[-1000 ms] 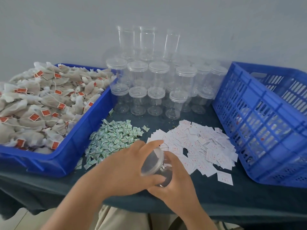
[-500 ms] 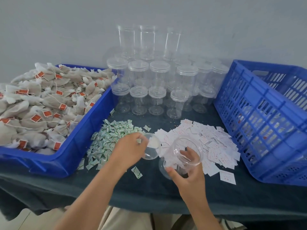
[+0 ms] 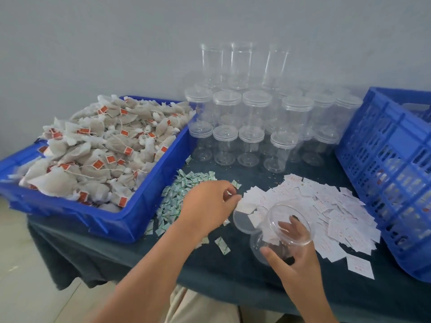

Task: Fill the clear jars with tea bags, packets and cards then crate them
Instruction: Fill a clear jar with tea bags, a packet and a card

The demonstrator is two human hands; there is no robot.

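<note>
My right hand [image 3: 297,261] grips an open clear jar [image 3: 288,226], tilted with its mouth toward me, low over the near edge of the white cards [image 3: 326,206]. The jar's clear lid [image 3: 243,223] lies flat beside it on the dark cloth. My left hand [image 3: 210,207] hovers just left of the lid, between the green packets [image 3: 184,190] and the cards, fingers curled. Whether it pinches anything is unclear. Tea bags [image 3: 105,148] with red tags fill the blue tray [image 3: 116,220] at left. The blue slatted crate [image 3: 384,159] stands at right.
Several capped empty jars [image 3: 251,127] stand in stacked rows at the back against the wall. A stray green packet [image 3: 222,245] and a lone card [image 3: 360,266] lie near the table's front edge [image 3: 233,290].
The lid came off the jar and went from my left hand down onto the cloth. My right hand tilted the open jar and drew it right, toward the cards.
</note>
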